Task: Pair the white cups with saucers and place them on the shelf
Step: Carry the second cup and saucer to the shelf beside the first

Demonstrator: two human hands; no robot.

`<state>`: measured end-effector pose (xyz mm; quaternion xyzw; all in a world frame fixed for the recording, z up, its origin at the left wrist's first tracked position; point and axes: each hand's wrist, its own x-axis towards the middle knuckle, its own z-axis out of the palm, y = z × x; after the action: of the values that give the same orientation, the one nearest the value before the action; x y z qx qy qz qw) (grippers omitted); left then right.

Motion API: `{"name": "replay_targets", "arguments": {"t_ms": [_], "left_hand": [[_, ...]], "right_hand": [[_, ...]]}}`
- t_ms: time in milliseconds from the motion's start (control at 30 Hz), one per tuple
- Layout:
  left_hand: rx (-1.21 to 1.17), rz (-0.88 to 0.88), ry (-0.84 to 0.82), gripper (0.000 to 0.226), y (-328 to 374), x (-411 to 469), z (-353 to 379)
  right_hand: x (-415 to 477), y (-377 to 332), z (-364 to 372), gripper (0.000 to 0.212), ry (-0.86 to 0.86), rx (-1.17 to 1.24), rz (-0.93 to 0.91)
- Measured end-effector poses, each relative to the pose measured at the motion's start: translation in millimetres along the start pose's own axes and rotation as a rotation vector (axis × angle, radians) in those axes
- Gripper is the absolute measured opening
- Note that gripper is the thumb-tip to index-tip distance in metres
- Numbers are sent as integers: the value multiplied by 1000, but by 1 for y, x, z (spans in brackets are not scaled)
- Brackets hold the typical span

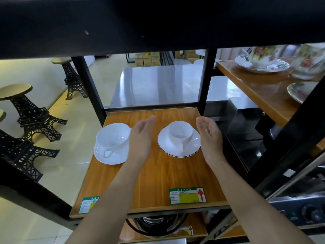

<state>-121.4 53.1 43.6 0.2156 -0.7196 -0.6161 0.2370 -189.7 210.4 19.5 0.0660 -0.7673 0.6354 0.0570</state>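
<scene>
Two white cups stand on white saucers on the wooden shelf (154,182). The left cup (112,139) sits on its saucer (109,158) near the shelf's left edge, handle toward me. The right cup (180,132) rests on a round saucer (191,147), handle toward me too. My left hand (141,138) hovers open between the two sets, touching nothing. My right hand (210,140) hovers open just right of the right saucer, palm facing it, holding nothing.
Black frame posts (204,81) flank the shelf's back and a dark shelf board (158,23) hangs overhead. Flowered china (263,60) fills the right-hand shelf. Price labels (187,195) sit at the front edge. Tower-shaped stools (33,113) stand on the floor at left.
</scene>
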Motion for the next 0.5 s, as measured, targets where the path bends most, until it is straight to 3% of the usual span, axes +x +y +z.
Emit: {"name": "replay_targets", "arguments": {"t_ms": [100, 233, 333, 433, 500], "left_hand": [[-39, 125, 218, 28, 7, 6, -37], [-136, 60, 441, 35, 1, 23, -83], [-172, -136, 421, 54, -13, 30, -106], [-234, -309, 306, 61, -21, 27, -117], [-219, -356, 199, 58, -27, 23, -121]], "right_hand": [[-8, -12, 18, 35, -43, -9, -98], [-24, -24, 58, 41, -247, 95, -44], [-35, -30, 87, 53, -477, 112, 66], [-41, -31, 110, 36, -626, 146, 159], [-42, -30, 120, 38, -678, 163, 193]]}}
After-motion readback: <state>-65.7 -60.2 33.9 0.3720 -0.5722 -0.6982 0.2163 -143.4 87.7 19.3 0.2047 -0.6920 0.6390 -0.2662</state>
